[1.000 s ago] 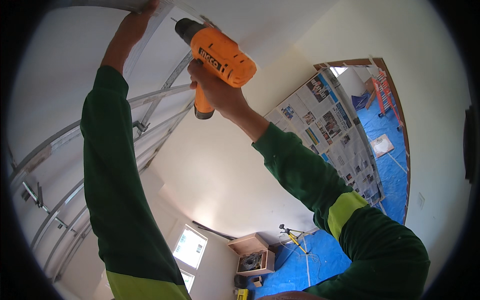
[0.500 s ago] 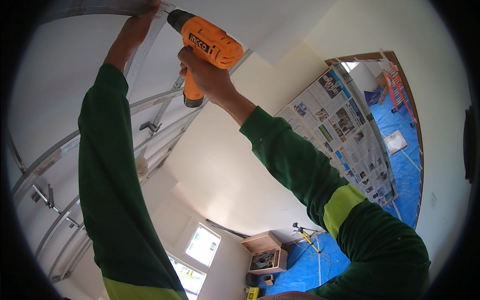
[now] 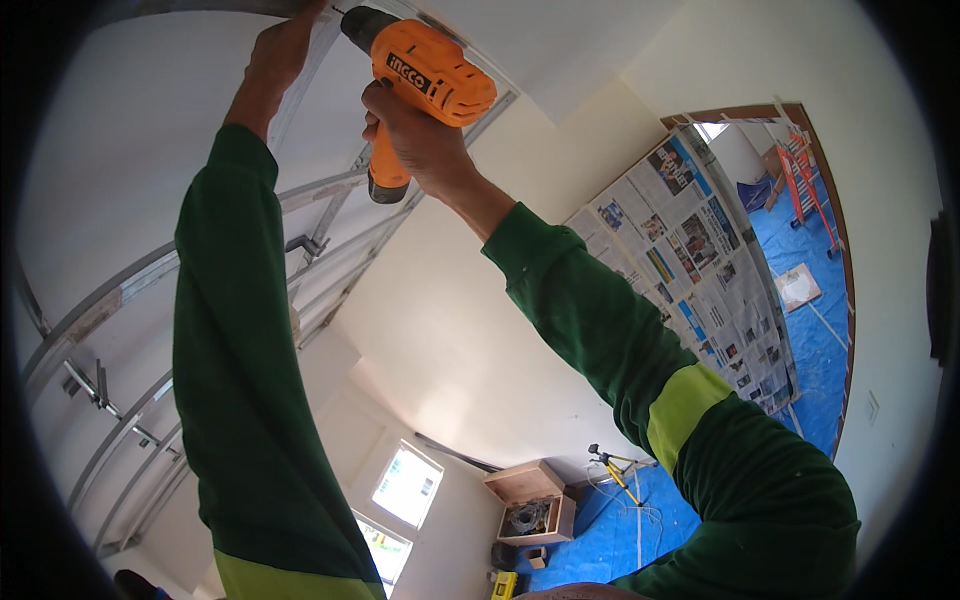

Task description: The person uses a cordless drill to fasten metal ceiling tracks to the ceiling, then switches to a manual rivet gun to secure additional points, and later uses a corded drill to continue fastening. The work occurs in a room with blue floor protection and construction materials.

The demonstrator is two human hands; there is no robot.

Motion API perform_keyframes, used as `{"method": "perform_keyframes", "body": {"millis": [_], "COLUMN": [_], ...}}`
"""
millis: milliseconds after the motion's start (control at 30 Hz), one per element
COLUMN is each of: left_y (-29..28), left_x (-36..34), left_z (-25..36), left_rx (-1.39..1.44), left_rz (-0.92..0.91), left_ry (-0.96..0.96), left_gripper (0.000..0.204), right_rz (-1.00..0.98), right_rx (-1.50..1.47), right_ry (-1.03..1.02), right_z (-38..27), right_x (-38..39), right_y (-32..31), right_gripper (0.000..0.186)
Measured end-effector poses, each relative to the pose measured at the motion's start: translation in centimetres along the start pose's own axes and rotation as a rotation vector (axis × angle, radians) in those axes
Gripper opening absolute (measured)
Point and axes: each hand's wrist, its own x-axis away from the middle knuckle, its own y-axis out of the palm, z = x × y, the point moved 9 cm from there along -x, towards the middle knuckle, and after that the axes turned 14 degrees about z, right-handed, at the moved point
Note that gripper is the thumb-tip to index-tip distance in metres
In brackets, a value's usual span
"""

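Note:
My right hand (image 3: 425, 145) is wrapped round the grip of an orange cordless drill (image 3: 430, 70), held overhead and pointing up and left. Its black chuck and thin bit reach close to the fingertips of my left hand (image 3: 280, 55). That left hand is raised at the upper edge, fingers closed against a grey metal channel (image 3: 190, 12); the fingertips are partly cut off by the frame. Behind the drill, another metal strip (image 3: 495, 115) runs along the ceiling.
Curved metal ceiling framing (image 3: 130, 285) with brackets (image 3: 95, 385) spans the left. A door covered in newspaper (image 3: 680, 250) stands open at right, with a red ladder (image 3: 800, 175) beyond. Below are a blue floor sheet (image 3: 660, 510), a yellow tripod (image 3: 620, 470) and an open wooden box (image 3: 535, 510).
The view has shifted slightly. The drill and both hands sit a little higher and farther right in the picture, with the bit still by my left fingertips.

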Motion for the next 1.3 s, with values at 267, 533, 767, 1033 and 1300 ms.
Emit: {"method": "perform_keyframes", "body": {"millis": [267, 533, 767, 1033, 1300], "left_y": [-0.1, 0.0, 0.1, 0.0, 0.2], "left_x": [1.2, 1.4, 1.6, 1.4, 1.4], "left_z": [0.7, 0.7, 0.6, 0.7, 0.4], "left_rx": [0.120, 0.170, 0.187, 0.209, 0.211], "left_rz": [0.078, 0.094, 0.093, 0.090, 0.092], "left_ry": [-0.114, -0.168, -0.194, -0.215, -0.241], "left_gripper": [0.066, 0.066, 0.067, 0.068, 0.069], "right_rz": [0.036, 0.005, -0.009, 0.013, 0.012], "right_rx": [0.038, 0.036, 0.046, 0.020, 0.057], "right_ry": [0.046, 0.018, 0.021, 0.035, 0.033], "right_z": [-0.2, -1.4, -1.4, -1.2, -0.9], "right_x": [-0.2, 0.0, -0.1, -0.2, -0.3], "right_y": [-0.4, -0.5, 0.0, 0.1, -0.3], "right_gripper": [0.010, 0.013, 0.013, 0.014, 0.013]}}
